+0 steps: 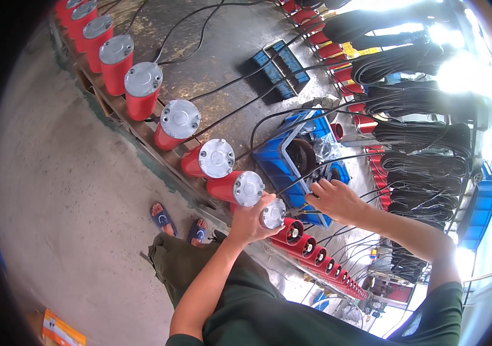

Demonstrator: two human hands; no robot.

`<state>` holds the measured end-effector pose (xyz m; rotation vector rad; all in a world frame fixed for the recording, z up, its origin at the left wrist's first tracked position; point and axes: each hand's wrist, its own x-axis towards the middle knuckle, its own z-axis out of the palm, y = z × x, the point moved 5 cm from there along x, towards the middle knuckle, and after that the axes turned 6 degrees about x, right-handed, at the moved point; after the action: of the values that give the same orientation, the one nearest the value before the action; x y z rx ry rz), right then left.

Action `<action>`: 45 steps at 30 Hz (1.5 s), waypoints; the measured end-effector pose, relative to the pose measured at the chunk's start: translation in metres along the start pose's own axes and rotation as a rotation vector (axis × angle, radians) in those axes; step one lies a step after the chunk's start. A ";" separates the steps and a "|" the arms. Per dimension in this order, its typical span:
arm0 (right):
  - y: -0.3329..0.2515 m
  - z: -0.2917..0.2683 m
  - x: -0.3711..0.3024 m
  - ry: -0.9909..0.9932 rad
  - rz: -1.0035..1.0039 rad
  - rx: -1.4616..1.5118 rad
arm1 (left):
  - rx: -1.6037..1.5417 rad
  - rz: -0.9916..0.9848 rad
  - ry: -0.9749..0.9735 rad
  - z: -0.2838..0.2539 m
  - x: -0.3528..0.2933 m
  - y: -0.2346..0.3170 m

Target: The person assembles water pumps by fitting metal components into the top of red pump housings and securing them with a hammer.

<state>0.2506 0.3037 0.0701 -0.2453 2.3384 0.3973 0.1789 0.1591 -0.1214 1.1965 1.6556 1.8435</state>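
Standing near the right hand (336, 202), a blue crate (273, 154) holds clear plastic (328, 149).

Workbench (234, 49) with red cylinders (140, 106), crates (274, 160)

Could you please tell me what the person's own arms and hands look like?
The left hand and right hand are bare, without gloves, and no watch or bracelet shows at the wrists. The forearms are uncovered too. The left sleeve and right sleeve are dark green and short.
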 end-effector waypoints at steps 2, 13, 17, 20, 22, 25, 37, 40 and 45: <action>0.001 0.000 0.001 0.021 -0.017 -0.006 | 0.015 0.006 0.009 0.000 0.000 0.001; -0.022 0.031 -0.011 -0.413 0.179 0.461 | 0.010 0.015 0.018 0.001 0.000 -0.001; -0.058 0.053 -0.022 -0.828 0.566 1.483 | 0.008 0.037 0.006 0.002 0.001 -0.003; -0.066 0.057 -0.020 -0.989 0.650 1.826 | 0.004 0.030 0.004 0.003 0.000 -0.003; -0.062 0.055 -0.019 -1.057 0.659 1.928 | -0.005 0.041 -0.001 0.004 0.000 -0.002; -0.061 0.049 -0.024 -1.116 0.629 1.932 | -0.014 0.049 0.036 0.003 0.001 -0.003; -0.064 0.010 -0.019 -0.801 0.566 2.670 | -0.018 0.044 0.003 0.011 0.001 -0.004; -0.053 0.027 -0.056 -0.519 0.145 2.302 | -0.003 0.039 -0.003 0.012 -0.001 -0.007; -0.013 0.152 -0.108 -0.007 0.899 1.974 | 0.059 -0.106 -0.095 0.009 -0.004 -0.006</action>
<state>0.4288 0.3514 0.0403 1.6445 1.6375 -1.4714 0.1870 0.1630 -0.1285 1.1775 1.6975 1.6588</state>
